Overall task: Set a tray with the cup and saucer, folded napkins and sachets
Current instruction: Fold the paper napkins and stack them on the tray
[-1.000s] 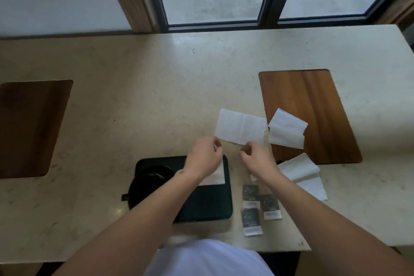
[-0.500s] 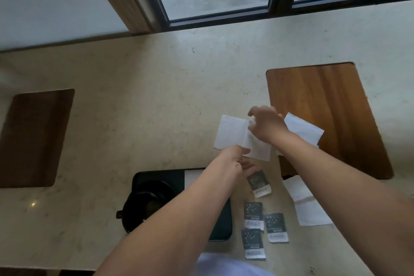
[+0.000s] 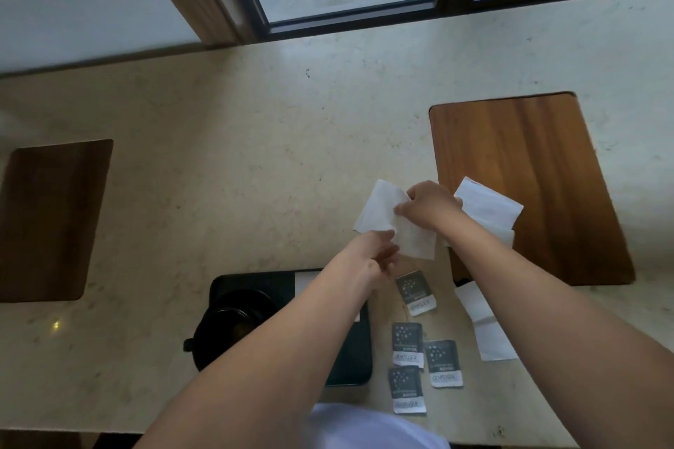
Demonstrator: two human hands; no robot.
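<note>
Marble counter [image 3: 219, 157] is filling the frame; lower centre, we are seeing the black tray [image 3: 350, 357] carrying the dark cup and saucer [image 3: 229, 324]. Right of centre, we are pinching a white napkin [image 3: 379, 208], our right hand [image 3: 428, 206] and left hand [image 3: 375, 253] both clamped on it. Four sachets [image 3: 406, 343] are lying lower right.
</note>
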